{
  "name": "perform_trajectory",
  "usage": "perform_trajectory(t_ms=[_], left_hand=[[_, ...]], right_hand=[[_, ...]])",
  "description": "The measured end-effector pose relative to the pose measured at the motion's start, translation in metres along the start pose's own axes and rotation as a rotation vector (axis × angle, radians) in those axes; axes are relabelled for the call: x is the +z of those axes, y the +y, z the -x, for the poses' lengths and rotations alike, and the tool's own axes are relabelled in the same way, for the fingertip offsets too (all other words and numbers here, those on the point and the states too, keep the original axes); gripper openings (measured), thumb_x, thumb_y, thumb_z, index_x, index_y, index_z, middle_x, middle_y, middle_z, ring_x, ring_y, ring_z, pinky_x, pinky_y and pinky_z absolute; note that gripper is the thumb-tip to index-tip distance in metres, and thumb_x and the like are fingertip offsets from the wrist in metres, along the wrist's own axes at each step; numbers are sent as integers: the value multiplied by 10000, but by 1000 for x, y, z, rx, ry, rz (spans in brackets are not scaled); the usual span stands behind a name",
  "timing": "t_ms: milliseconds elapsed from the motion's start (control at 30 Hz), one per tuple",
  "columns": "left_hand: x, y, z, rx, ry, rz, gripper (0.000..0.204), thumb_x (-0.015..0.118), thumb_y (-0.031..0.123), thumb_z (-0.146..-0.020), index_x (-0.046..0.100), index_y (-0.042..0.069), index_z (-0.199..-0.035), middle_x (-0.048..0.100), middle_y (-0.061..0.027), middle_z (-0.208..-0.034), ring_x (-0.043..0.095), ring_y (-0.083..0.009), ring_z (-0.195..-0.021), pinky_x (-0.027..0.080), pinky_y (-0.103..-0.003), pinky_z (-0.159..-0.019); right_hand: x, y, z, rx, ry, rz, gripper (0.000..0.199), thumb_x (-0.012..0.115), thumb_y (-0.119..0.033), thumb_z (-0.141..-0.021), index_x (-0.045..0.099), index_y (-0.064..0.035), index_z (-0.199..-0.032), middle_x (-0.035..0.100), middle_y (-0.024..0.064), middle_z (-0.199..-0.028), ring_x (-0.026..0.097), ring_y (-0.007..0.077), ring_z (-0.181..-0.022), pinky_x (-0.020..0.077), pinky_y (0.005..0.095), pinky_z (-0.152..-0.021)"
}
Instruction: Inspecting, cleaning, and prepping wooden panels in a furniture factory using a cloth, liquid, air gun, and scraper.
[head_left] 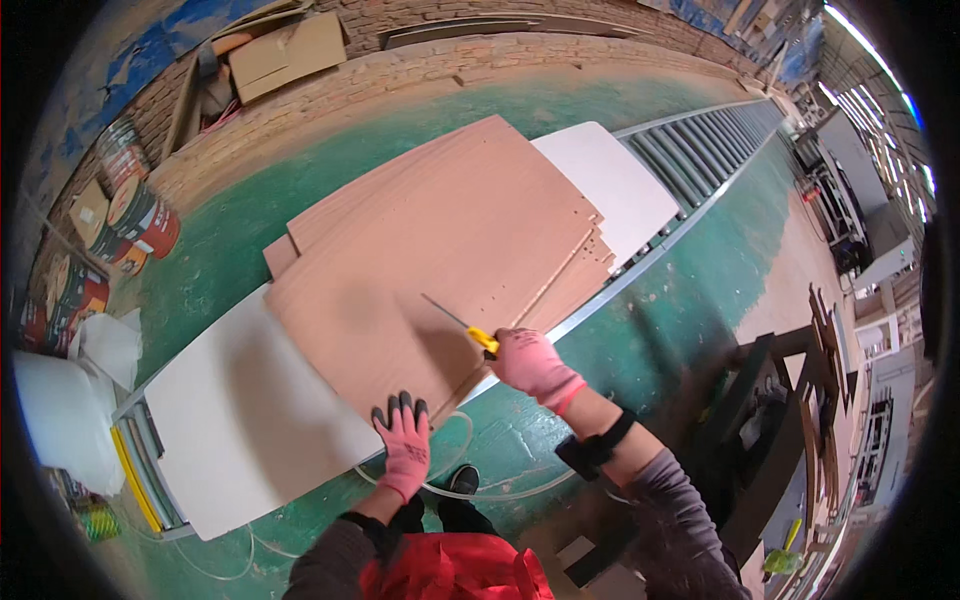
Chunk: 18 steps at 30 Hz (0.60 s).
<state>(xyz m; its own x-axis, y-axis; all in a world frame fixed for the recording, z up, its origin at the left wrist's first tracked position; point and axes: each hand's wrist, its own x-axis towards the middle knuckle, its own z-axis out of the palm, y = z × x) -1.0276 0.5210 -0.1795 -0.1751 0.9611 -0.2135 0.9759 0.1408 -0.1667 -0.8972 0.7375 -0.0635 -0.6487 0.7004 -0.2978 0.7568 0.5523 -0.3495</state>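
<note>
A stack of brown wood panels [400,235] lies in front of me, with small holes along its right end. My right hand [535,362], in a pink glove, is closed round the yellow handle of a screwdriver [481,338]. Its thin shaft points up and left over the top panel; whether the tip touches cannot be told. My left hand [405,450], in a pink glove with dark fingertips, has its fingers spread at the near edge of the top panel. The thumb and palm are only partly visible.
White boards [225,440] lie under the stack on a roller conveyor [690,150] running far right. Paint buckets [145,215] and a cardboard box [287,58] stand by the brick wall. A dark frame [745,420] is at right; a pale hose [500,497] crosses the floor near my feet.
</note>
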Motion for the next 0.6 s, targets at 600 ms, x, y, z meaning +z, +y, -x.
perform_trajectory(t_ms=[600], left_hand=[[8,-7,45,-97,1,118,469,493,180,-822,461,117,-1286,428,-206,-1262,356,-417,-1219,145,-679,-1017]], right_hand=[[-12,154,35,841,268,-691,204,653,-180,-792,601,16,-771,582,53,-615,554,172,-447,445,314,-405]])
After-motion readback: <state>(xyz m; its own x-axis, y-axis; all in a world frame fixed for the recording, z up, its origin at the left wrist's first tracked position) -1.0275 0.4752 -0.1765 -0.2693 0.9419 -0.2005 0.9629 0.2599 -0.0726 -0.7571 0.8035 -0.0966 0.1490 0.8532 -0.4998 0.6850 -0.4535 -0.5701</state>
